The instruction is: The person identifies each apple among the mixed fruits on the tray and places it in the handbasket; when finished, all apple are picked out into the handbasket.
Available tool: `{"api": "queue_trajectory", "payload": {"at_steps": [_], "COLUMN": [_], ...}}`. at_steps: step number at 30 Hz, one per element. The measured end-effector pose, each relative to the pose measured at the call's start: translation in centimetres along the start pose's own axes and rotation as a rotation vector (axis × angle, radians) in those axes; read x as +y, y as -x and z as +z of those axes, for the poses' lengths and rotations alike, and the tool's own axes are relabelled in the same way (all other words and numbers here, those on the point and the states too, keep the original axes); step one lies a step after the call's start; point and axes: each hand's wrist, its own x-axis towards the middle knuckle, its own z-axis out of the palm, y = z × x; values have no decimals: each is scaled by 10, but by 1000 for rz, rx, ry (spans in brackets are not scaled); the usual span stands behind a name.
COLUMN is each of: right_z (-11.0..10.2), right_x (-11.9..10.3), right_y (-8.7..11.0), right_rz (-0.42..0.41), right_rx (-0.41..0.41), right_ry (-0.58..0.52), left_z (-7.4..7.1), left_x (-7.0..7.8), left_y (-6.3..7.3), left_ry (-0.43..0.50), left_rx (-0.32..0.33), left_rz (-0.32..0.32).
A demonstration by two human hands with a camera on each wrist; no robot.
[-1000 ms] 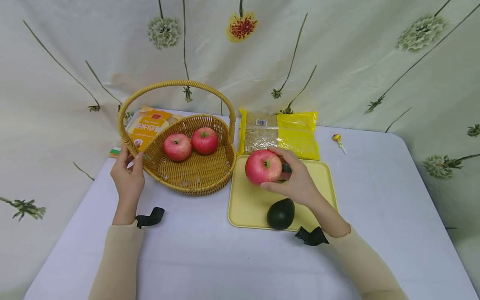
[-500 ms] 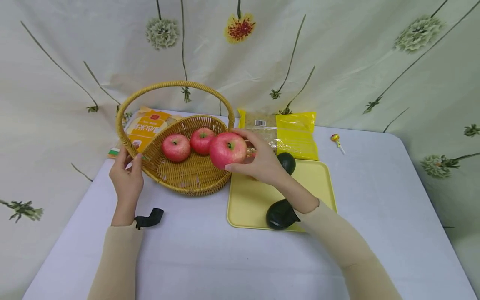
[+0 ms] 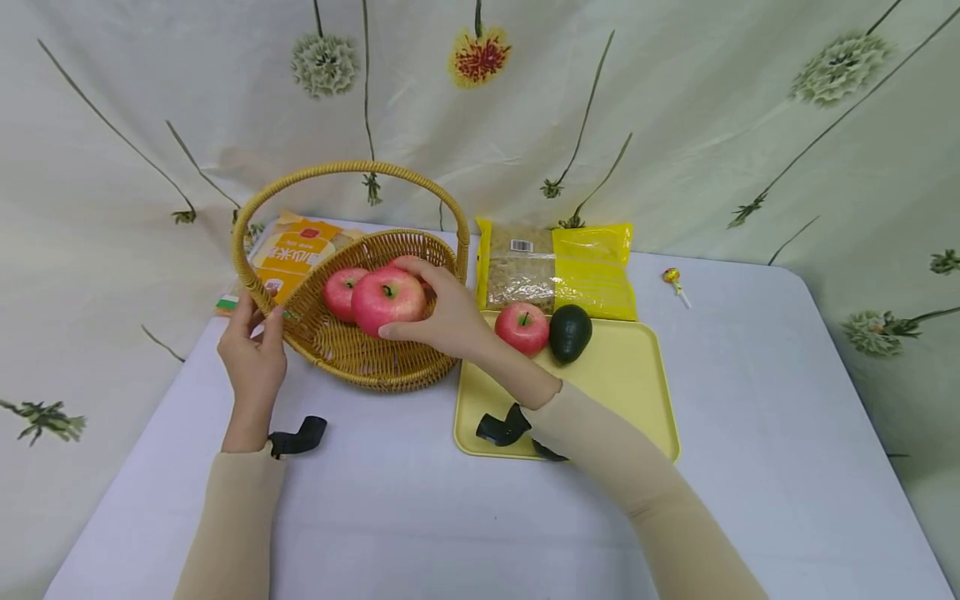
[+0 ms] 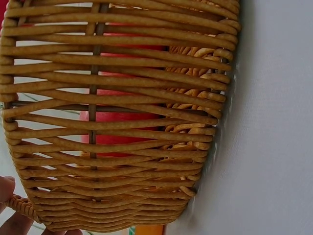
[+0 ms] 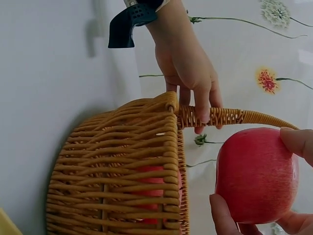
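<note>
A wicker basket [image 3: 360,354] with a tall arched handle stands left of centre. My left hand [image 3: 255,354] pinches the foot of that handle, which the right wrist view shows too. My right hand [image 3: 446,317] grips a red apple [image 3: 388,302] from its right side, above the basket's opening. Under it in the basket lie a second apple [image 3: 339,292] and another one, mostly hidden behind the held apple and the fingers. In the left wrist view, red fruit [image 4: 122,129] shows through the basket's weave.
A yellow tray [image 3: 630,400] holds an apple [image 3: 522,327], an avocado [image 3: 571,333] and a dark fruit mostly hidden by the right sleeve. Behind it lies a yellow food bag [image 3: 592,267]. An orange packet [image 3: 296,254] lies behind the basket, a lollipop [image 3: 676,283] at the right.
My right hand has carried the apple leftward from above the tray to above the basket. The apple and avocado on the tray have come into sight. My left hand stays at the handle.
</note>
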Motion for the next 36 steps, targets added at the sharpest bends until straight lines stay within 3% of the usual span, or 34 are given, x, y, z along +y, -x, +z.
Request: {"api": "queue_trajectory", "payload": {"at_steps": [12, 24, 36], "right_z": [38, 59, 66], "right_x": [9, 31, 38], "right_y": [-23, -38, -42], "right_rz": [84, 162, 78], "right_rx": [-71, -151, -192], "right_ry": [59, 129, 202], "left_z": [1, 3, 3], "left_x": [1, -1, 0], "left_y": [0, 1, 1], "left_ry": [-1, -6, 1], "left_rx": [7, 13, 21], "left_rz": [10, 11, 15]}}
